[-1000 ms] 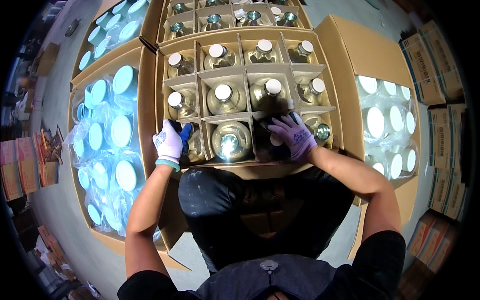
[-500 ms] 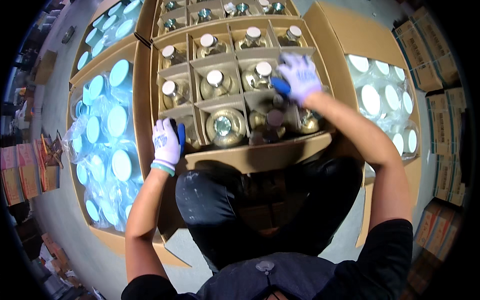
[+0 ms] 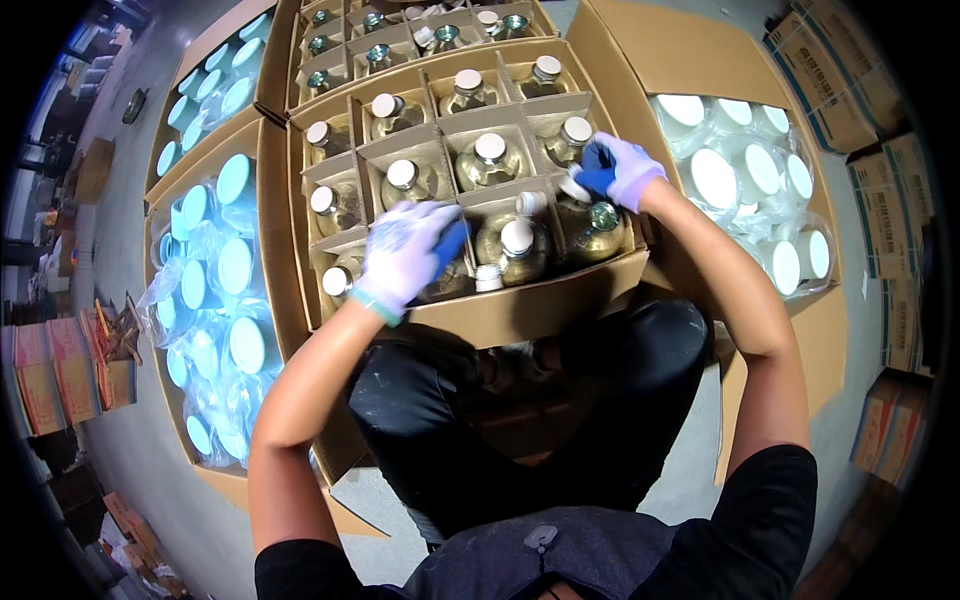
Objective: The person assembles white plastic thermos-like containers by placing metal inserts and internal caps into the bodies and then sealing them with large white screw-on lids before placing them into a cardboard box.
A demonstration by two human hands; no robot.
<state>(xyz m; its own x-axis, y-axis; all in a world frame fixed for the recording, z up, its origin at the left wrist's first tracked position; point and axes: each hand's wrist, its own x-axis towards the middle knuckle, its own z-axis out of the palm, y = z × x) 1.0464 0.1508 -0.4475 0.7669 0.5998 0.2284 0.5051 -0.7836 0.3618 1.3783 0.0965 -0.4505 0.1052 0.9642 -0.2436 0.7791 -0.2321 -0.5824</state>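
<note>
A brown carton (image 3: 470,320) with cardboard dividers holds glass bottles, most with white caps. My right hand (image 3: 622,170), in a white and blue glove, pinches a white cap (image 3: 572,184) just above an uncapped bottle (image 3: 600,235) in the near right cell. My left hand (image 3: 402,252), gloved the same way and blurred, hovers over the second cell of the near row. It hides most of the bottle there, and its grip is unclear. Beside it stands a capped bottle (image 3: 517,240). Two loose white caps, one nearer me (image 3: 488,278) and one farther (image 3: 530,203), lie around that bottle.
An open carton of blue-lidded containers in plastic (image 3: 235,240) stands at left; one with pale-lidded containers (image 3: 758,170) stands at right. Beyond is another divided carton of bottles (image 3: 380,55). Stacked boxes (image 3: 905,190) line the right side. My knees (image 3: 640,360) flank the carton's near side.
My left hand has left the carton's near left corner and moved right over the near row. My right hand has come nearer to the right-end bottle, with a cap now at its fingertips.
</note>
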